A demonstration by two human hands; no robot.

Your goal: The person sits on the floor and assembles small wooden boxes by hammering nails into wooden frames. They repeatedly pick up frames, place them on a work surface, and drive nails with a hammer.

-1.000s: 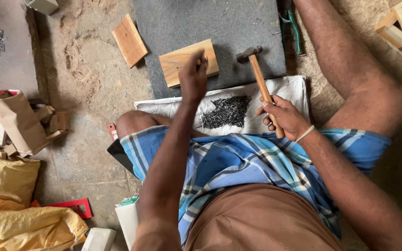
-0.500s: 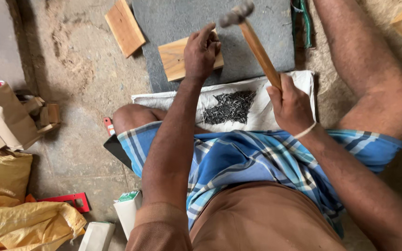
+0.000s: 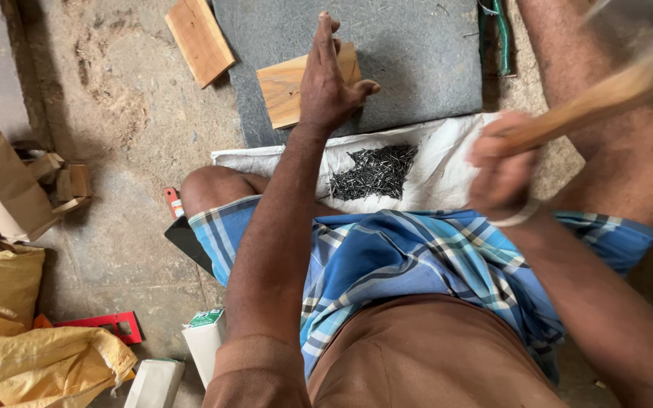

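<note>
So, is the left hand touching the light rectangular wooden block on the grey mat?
Touching. The head view shows the left hand lying on the light rectangular wooden block, covering its middle, with no gap visible between them.

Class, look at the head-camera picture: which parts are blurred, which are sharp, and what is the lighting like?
Head view: the right hand and the hammer handle are smeared by motion blur; the left hand, wood block and nails are sharp; light is soft and even, with no glare and only faint shadows on the floor.
</note>
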